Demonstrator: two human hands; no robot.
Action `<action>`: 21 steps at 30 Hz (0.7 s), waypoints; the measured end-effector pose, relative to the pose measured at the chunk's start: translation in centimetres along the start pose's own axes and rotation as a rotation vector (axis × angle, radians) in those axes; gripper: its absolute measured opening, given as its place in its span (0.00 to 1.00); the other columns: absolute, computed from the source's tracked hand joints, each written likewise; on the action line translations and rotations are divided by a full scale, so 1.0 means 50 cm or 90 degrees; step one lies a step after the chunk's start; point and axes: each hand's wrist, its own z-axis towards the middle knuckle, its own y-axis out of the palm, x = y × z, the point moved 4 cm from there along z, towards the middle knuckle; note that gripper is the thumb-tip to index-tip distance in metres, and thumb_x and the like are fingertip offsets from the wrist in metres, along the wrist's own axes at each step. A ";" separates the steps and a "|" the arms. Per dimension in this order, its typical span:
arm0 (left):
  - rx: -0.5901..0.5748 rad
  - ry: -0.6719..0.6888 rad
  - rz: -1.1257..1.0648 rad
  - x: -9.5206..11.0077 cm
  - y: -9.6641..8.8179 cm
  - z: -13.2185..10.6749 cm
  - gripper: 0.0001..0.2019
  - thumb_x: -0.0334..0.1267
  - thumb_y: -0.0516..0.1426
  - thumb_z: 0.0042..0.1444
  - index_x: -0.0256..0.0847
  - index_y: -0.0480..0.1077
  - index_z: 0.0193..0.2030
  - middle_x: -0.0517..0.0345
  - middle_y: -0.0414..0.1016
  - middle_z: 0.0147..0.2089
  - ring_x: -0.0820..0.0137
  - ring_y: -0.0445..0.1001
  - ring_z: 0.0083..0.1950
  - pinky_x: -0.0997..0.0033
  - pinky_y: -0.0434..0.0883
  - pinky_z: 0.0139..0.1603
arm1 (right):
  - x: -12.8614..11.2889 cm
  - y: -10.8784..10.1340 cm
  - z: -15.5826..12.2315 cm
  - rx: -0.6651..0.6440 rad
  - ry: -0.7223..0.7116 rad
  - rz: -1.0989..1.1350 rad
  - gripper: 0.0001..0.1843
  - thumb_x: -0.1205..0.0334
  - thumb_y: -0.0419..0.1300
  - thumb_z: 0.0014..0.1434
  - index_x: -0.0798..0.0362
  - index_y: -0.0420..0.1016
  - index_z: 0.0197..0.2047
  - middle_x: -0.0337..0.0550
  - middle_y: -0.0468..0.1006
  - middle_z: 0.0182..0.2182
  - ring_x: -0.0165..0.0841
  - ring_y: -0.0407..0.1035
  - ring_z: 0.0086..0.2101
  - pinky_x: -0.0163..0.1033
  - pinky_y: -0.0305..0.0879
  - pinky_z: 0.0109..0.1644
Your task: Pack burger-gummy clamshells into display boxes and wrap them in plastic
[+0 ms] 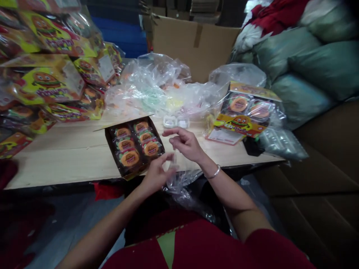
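My left hand (158, 172) is at the table's front edge, fingers curved with thumb and fingertips against a clear plastic bag (182, 186) that hangs down toward my lap. Just above it, my right hand (185, 144) hovers with its fingers apart and the index finger pointing left; nothing shows in its grasp. Left of both hands lies an open display box (120, 172), tilted slightly on the table. Two columns of burger-shaped packs (129, 157) fill it. Two small clear plastic containers (176, 121) sit beyond my right hand.
Wrapped burger boxes (46, 80) are stacked at the left. Crumpled clear bags (157, 86) cover the table's back, before a large cardboard carton (193, 48). At right stand a wrapped display box (241, 112) and clear plastic packaging (283, 144); full sacks (303, 89) rise behind.
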 end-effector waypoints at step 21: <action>-0.035 -0.062 -0.254 0.037 -0.117 0.033 0.16 0.33 0.69 0.38 0.39 0.64 0.26 0.64 0.69 0.26 0.77 0.66 0.25 0.81 0.64 0.26 | 0.056 -0.161 -0.037 0.192 0.121 0.209 0.23 0.42 0.69 0.48 0.54 0.70 0.26 0.32 0.68 0.18 0.22 0.58 0.19 0.30 0.55 0.24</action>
